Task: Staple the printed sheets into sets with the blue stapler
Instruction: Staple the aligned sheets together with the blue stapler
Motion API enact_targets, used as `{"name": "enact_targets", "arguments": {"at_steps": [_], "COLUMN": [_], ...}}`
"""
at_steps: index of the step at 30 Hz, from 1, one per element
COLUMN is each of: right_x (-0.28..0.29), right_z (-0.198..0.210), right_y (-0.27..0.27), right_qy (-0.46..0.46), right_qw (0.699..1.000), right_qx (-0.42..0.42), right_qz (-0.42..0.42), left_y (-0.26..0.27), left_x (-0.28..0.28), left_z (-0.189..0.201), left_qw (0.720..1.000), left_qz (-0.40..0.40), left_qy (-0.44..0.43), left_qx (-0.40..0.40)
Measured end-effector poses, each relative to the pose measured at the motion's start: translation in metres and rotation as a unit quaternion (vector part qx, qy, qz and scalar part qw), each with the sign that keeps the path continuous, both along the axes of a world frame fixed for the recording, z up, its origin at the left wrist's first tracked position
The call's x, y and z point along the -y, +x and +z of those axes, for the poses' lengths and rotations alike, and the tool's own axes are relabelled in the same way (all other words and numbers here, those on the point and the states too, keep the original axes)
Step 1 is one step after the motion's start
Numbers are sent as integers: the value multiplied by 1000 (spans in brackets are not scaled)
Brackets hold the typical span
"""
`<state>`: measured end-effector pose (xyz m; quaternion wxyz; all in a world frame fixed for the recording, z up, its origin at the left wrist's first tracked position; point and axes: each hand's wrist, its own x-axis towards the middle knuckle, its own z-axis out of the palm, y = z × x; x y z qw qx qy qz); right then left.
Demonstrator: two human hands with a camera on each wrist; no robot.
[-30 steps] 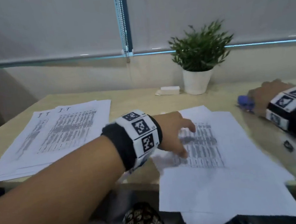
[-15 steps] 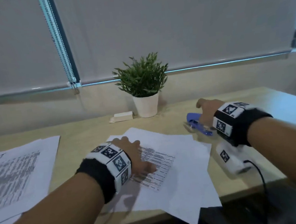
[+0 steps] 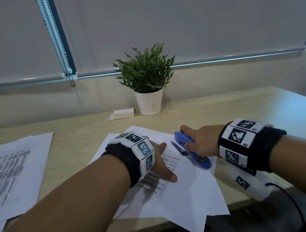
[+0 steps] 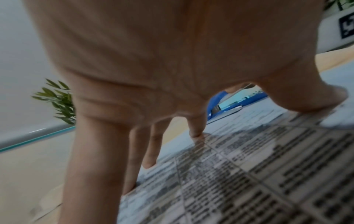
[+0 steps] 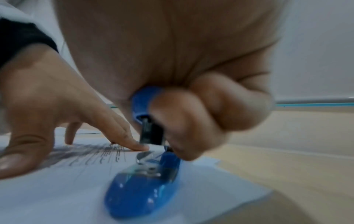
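- Pale wooden desk (image 3: 223,106) fills the lower frame, under a grey blind.
- Nearest, the loose printed sheets (image 3: 185,197) overhang the desk's front edge at lower centre.
- Left hand (image 3: 160,160) lies on them, fingers spread straight, pressing down.
- Just right of it, the right hand (image 3: 200,141) curls its grip round the blue stapler (image 3: 200,160), which rests on the sheets.
- Another paper stack (image 3: 13,174) lies at the left edge.
- Farthest, a potted plant (image 3: 146,75) and a small white box (image 3: 123,113) sit at centre.
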<state>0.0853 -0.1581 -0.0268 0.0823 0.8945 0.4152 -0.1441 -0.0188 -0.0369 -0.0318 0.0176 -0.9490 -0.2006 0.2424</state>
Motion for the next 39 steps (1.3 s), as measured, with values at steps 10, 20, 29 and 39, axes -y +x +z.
{"name": "enact_targets", "arguments": {"at_steps": [10, 20, 29, 39], "right_x": [-17, -55, -62, -26], "right_z": [-5, -33, -3, 27], "right_y": [-7, 15, 29, 18], "right_qy": [-37, 16, 47, 113], "right_qw": [997, 992, 988, 916], "right_qx": [66, 122, 135, 312], "right_qz": [-5, -31, 57, 228], "left_y": [5, 3, -4, 1], "left_x": [5, 9, 1, -29], "left_z": [-6, -8, -6, 29], "left_qw": [1000, 1000, 999, 879], "left_qz": [3, 18, 20, 227], "left_qy": [9, -4, -42, -285], "left_qx": [-20, -12, 29, 308]}}
